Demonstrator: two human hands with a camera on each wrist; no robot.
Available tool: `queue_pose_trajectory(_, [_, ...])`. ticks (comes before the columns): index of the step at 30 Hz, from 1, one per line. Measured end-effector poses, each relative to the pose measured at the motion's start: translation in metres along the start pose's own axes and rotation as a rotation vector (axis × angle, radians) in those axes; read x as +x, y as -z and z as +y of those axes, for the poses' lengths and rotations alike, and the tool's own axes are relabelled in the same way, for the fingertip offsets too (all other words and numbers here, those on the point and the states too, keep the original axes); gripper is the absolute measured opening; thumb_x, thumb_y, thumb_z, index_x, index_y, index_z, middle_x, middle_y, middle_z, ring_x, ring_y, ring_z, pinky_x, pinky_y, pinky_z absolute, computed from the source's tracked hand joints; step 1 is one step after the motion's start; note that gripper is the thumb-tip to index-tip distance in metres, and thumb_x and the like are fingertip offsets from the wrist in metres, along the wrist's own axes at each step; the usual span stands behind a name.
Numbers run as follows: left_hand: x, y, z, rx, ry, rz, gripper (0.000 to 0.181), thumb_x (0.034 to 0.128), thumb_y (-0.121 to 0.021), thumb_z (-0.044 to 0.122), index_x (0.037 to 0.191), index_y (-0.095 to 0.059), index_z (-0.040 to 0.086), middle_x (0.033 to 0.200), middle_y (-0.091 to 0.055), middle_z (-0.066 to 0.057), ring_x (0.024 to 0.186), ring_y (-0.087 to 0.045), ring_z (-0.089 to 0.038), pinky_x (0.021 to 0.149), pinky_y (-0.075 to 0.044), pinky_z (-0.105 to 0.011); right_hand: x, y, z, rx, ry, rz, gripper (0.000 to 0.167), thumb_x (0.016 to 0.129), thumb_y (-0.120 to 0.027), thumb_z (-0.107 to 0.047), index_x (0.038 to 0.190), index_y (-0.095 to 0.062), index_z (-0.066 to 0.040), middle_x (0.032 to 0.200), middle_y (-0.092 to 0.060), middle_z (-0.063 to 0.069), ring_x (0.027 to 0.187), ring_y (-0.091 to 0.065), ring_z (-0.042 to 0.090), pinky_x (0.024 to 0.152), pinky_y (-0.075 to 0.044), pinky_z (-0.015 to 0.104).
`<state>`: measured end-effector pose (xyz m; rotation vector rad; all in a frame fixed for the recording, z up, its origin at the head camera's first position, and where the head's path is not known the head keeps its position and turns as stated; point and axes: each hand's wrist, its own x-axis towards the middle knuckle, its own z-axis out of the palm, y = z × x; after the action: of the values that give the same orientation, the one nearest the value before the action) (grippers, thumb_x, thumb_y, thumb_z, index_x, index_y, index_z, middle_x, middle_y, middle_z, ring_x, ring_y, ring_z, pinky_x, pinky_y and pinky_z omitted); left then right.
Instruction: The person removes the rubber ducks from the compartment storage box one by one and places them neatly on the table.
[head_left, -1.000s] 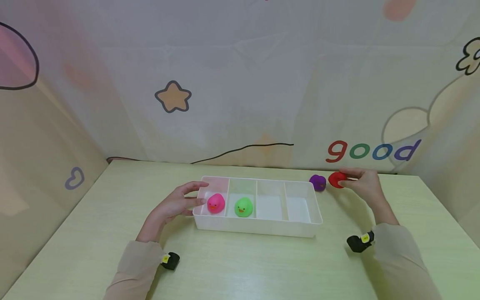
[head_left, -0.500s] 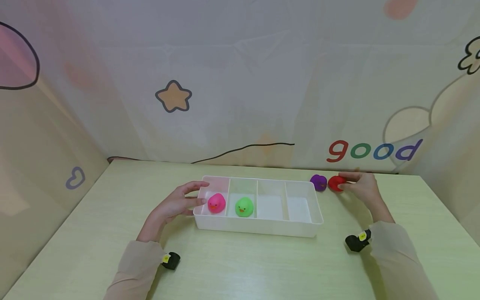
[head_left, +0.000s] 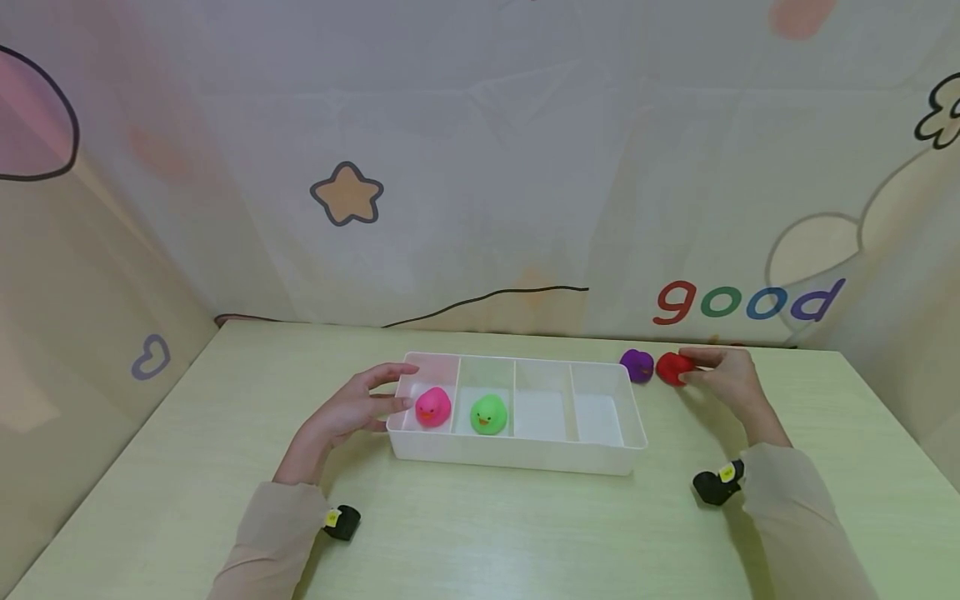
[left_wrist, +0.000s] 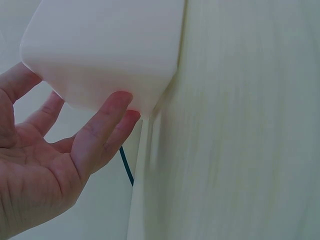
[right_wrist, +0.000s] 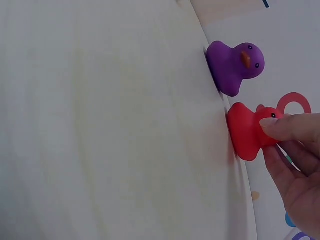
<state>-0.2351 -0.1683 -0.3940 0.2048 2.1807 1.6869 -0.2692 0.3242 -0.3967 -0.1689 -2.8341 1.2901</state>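
Right of centre, the right hand (head_left: 731,380) slanted up-left, fingers (right_wrist: 292,128) pinching the red duck (head_left: 672,368) below the word "good" (head_left: 748,302); left of centre, the left hand (head_left: 356,407) touched the tray (head_left: 513,455), fingers spread loosely.

Printed backdrop (head_left: 480,167) beyond the pale table (head_left: 525,533)
An orange star (head_left: 347,194) shows beyond the left hand (head_left: 352,406), "good" lettering (head_left: 748,303) beyond the right hand (head_left: 726,377).
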Motion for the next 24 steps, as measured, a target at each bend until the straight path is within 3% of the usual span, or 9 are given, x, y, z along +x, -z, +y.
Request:
queue_pose_trajectory(6, [0.0001, -0.0003, -0.0003, 0.004, 0.004, 0.006, 0.051, 0.0845, -0.064, 0.016, 0.132, -0.045, 0.013, 0.139, -0.033, -0.012, 0.121, -0.040, -0.038, 0.079, -0.051, -0.044, 0.0012, -0.0001, 0.0027, 0.005, -0.024, -0.004, 0.043, 0.083, -0.061, -0.001, 0.125, -0.050, 0.005, 0.124, -0.050, 0.027, 0.116, -0.043, 0.041, 0.086, -0.044, 0.031])
queue_pose_trajectory(12, [0.0000, 0.0001, -0.0002, 0.006, -0.002, 0.001, 0.052, 0.0846, -0.064, 0.016, 0.132, -0.044, 0.012, 0.139, -0.033, -0.012, 0.121, -0.041, -0.039, 0.079, -0.051, -0.043, 0.0021, -0.0009, 0.0043, 0.015, -0.006, 0.005, 0.043, 0.083, -0.063, -0.001, 0.124, -0.051, 0.006, 0.122, -0.051, 0.028, 0.117, -0.042, 0.043, 0.093, -0.040, 0.045])
queue_pose_trajectory(20, [-0.0001, 0.0009, -0.0002, -0.013, 0.002, -0.008, 0.053, 0.0843, -0.064, 0.016, 0.133, -0.044, 0.012, 0.139, -0.033, -0.013, 0.118, -0.044, -0.036, 0.078, -0.051, -0.041, -0.0002, 0.0017, 0.0019, 0.043, -0.030, -0.032, 0.048, 0.083, -0.062, -0.004, 0.128, -0.047, 0.004, 0.127, -0.047, 0.027, 0.118, -0.041, 0.042, 0.094, -0.040, 0.045])
queue_pose_trajectory(24, [-0.0002, 0.0007, -0.0002, -0.009, 0.001, -0.008, 0.053, 0.0843, -0.064, 0.017, 0.133, -0.043, 0.012, 0.139, -0.034, -0.014, 0.117, -0.045, -0.036, 0.078, -0.051, -0.042, -0.0034, 0.0076, -0.0004, 0.024, 0.024, -0.052, 0.050, 0.085, -0.063, -0.008, 0.130, -0.045, 0.004, 0.129, -0.045, 0.027, 0.118, -0.042, 0.042, 0.087, -0.045, 0.024])
